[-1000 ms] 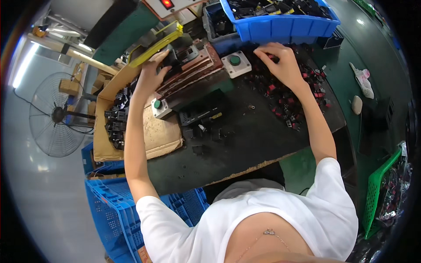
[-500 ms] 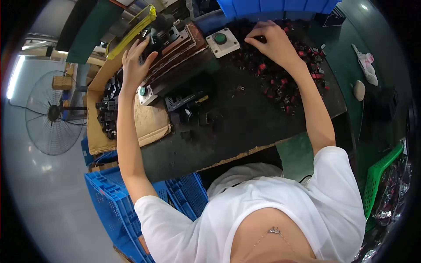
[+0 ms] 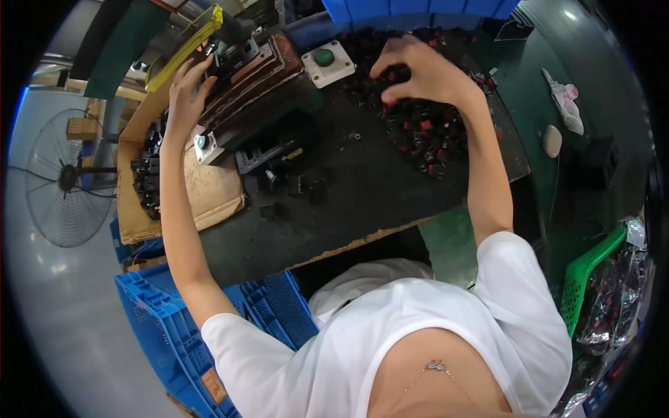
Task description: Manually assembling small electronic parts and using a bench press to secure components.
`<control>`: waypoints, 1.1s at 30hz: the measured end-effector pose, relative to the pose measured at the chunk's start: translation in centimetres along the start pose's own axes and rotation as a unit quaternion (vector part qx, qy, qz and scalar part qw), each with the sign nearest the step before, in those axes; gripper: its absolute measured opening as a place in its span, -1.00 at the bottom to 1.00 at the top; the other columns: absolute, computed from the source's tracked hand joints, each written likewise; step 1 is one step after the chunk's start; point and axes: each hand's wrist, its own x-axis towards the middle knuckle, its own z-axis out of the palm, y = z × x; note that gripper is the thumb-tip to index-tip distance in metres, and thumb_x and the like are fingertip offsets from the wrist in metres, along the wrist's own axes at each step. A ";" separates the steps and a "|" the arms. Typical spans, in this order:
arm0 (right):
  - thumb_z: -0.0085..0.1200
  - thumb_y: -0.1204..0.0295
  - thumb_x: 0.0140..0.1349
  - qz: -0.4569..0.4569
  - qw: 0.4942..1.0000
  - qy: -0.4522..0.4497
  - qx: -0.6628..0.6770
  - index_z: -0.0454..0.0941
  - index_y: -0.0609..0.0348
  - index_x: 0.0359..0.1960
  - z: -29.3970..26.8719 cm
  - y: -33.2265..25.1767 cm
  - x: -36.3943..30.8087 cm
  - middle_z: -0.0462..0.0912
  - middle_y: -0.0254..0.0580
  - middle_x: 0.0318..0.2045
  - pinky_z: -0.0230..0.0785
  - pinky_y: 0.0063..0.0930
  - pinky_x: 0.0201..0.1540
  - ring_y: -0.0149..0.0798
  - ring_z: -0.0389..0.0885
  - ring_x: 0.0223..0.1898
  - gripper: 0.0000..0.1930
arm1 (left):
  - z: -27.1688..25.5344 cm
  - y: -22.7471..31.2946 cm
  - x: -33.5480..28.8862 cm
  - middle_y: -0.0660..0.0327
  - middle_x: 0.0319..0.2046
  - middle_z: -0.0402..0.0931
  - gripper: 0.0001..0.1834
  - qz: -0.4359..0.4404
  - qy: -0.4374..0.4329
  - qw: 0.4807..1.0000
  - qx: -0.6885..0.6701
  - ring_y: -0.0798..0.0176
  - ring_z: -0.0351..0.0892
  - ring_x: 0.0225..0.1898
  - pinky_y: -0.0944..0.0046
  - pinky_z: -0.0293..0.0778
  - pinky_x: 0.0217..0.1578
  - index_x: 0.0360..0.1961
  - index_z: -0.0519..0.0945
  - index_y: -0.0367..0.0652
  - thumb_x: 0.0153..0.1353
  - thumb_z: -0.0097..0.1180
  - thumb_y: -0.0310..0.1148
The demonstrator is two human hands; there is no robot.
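Note:
My left hand (image 3: pixel 187 96) is at the left side of a brown layered fixture (image 3: pixel 282 59) with dark and metal parts on top. Its fingers are stretched out, the thumb stands apart, and the fingertips reach the fixture's edge. Over a heap of small black and red parts (image 3: pixel 425 136) hovers my right hand (image 3: pixel 425 73), fingers curved and thumb spread away, with nothing visible between them. Between the hands sits a white box with a green push button (image 3: pixel 324 58). A second button box (image 3: pixel 207 146) stands below my left hand, by my forearm.
A dark slotted piece (image 3: pixel 268 155) and several small black parts (image 3: pixel 296 184) lie on the black tabletop (image 3: pixel 362 198). Black parts fill a cardboard box (image 3: pixel 129 202) at left. A blue bin (image 3: pixel 418 8) stands behind, blue crates (image 3: pixel 167 313) below left, a green basket (image 3: pixel 582 275) right.
The whole view has shifted slightly. My right hand's fingers and thumb, close together before, are now spread over the heap. My left hand stays by the fixture.

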 end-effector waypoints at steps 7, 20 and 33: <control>0.26 0.42 -0.21 0.118 0.973 -0.198 -0.007 0.62 0.07 -0.38 1.7 0.4 0.4 0.58 -0.23 -0.33 0.36 -0.30 -0.10 -0.14 0.51 -0.16 -0.75 | -1.1 0.3 0.5 0.04 0.04 0.39 -0.63 -0.031 -0.072 0.994 -0.070 0.02 0.25 0.16 0.12 0.19 0.14 0.03 0.48 -0.08 0.15 0.05 -0.39; 0.13 0.54 0.09 0.090 0.955 -0.036 0.281 0.54 0.15 -0.14 1.5 -1.3 2.1 0.62 -0.31 -0.37 0.39 -0.59 -0.27 -0.48 0.55 -0.39 -0.74 | 0.5 0.2 -0.5 0.30 0.18 0.27 -0.52 -0.065 -0.099 0.990 0.080 0.03 0.02 0.30 -0.17 -0.20 0.24 0.17 0.32 0.18 0.26 -0.17 0.03; 0.14 0.56 0.08 0.005 0.925 -0.025 0.379 0.53 0.19 -0.19 3.0 -1.1 2.9 0.57 -0.43 -0.29 0.31 -0.65 -0.10 -0.58 0.45 -0.24 -0.78 | 0.4 5.5 -11.8 0.01 -0.09 0.46 -0.69 -0.138 0.332 0.931 -0.065 0.07 0.43 -0.04 0.23 0.28 0.01 -0.03 0.43 -0.31 0.24 -0.04 -0.39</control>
